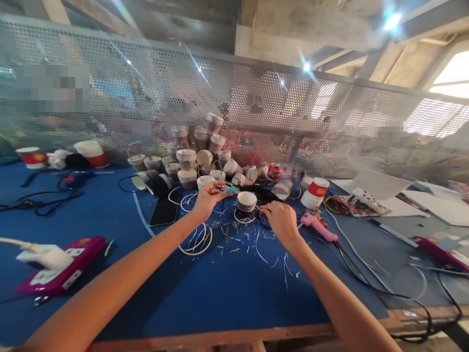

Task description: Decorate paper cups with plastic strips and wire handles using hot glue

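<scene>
The pot (246, 201) stood upright between my left hand (210, 199) and right hand (280, 217), probably so both could reach its rim. My hands were apart, fingers curled; I couldn't tell whether either gripped anything. Piled pots (186, 159) crowded the space behind, the glue gun (318, 227) lay right of my right hand, and cord loops (194, 254) and scraps cluttered the near side.

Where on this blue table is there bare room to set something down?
On the tabletop between the white scraps and wooden front edge. Another patch lies between the cord beside the phone and left power strip. It's crowded behind the small cup, with piled cups, and around the pink glue gun.
</scene>
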`<state>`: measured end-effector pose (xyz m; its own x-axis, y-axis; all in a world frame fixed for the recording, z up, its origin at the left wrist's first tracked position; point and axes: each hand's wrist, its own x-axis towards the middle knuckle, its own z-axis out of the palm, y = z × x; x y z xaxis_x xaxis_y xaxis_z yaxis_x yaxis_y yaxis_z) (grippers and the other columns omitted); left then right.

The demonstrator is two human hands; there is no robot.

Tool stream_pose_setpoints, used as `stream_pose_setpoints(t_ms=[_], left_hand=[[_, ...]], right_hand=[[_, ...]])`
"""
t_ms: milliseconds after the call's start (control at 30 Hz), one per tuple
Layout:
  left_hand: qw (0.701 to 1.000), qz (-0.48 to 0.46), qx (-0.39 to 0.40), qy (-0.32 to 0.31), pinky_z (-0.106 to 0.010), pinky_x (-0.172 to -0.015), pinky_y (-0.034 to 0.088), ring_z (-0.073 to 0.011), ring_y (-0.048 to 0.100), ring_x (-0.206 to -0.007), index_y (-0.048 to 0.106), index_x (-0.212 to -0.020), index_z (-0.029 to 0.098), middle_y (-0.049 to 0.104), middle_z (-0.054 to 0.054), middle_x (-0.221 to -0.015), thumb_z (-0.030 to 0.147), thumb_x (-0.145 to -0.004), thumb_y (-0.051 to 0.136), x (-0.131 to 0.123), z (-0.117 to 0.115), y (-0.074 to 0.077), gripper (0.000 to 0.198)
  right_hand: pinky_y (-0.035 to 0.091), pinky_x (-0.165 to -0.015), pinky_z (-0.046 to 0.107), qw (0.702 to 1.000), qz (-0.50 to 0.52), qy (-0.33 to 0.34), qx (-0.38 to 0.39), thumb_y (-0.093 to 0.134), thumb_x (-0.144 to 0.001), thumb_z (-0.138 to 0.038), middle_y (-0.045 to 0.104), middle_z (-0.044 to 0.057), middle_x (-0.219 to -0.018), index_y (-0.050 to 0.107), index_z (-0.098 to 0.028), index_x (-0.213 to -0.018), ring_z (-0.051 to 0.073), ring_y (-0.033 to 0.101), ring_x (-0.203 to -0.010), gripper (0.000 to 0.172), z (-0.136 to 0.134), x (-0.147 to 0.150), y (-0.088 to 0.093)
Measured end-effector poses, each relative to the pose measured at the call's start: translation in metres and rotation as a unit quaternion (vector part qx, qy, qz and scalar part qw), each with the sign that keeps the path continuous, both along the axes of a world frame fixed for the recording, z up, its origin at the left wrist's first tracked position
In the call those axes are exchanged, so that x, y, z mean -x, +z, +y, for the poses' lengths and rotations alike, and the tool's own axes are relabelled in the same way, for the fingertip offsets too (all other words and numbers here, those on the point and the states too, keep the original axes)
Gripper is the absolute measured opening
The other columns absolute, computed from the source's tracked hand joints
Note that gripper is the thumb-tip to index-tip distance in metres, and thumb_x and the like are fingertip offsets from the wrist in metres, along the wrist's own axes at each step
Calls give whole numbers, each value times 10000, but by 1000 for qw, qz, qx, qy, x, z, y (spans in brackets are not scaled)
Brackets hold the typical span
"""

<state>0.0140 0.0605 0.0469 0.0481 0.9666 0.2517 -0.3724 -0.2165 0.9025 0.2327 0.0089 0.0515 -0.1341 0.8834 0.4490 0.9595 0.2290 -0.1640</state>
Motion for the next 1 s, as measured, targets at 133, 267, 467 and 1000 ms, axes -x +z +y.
stream_pose_setpoints(t_ms=[133,267,467,1000], left_hand=[[1000,-7,9,-5,-352,-822,496,-194,681,-725,603,-887,134,700,-24,-644,211,-534,795,-2,0,-3,409],[999,-26,26,10,-339,-794,502,-202,681,-741,607,-847,133,688,-16,-632,219,-539,792,-6,0,-6,370],[998,-59,17,24,-303,-793,500,-172,677,-702,617,-785,122,683,-14,-621,213,-484,816,-1,4,1,371],[997,-70,7,31,-342,-845,493,-163,674,-705,614,-772,126,701,-25,-701,183,-500,804,5,8,7,337]], right_hand=[[330,-554,236,999,27,-14,-13,593,-805,-273,682,7,-738,701,-222,-729,137,606,-697,142,-1,1,0],[314,-543,237,998,39,-14,-53,601,-798,-276,653,7,-681,639,-190,-615,132,580,-669,206,-2,5,-3],[346,-586,219,997,43,40,-39,547,-840,-271,672,1,-818,679,-219,-790,125,598,-769,150,-1,6,-4],[317,-553,232,999,5,10,-44,581,-813,-260,648,4,-723,628,-203,-657,137,573,-743,172,1,1,-2]])
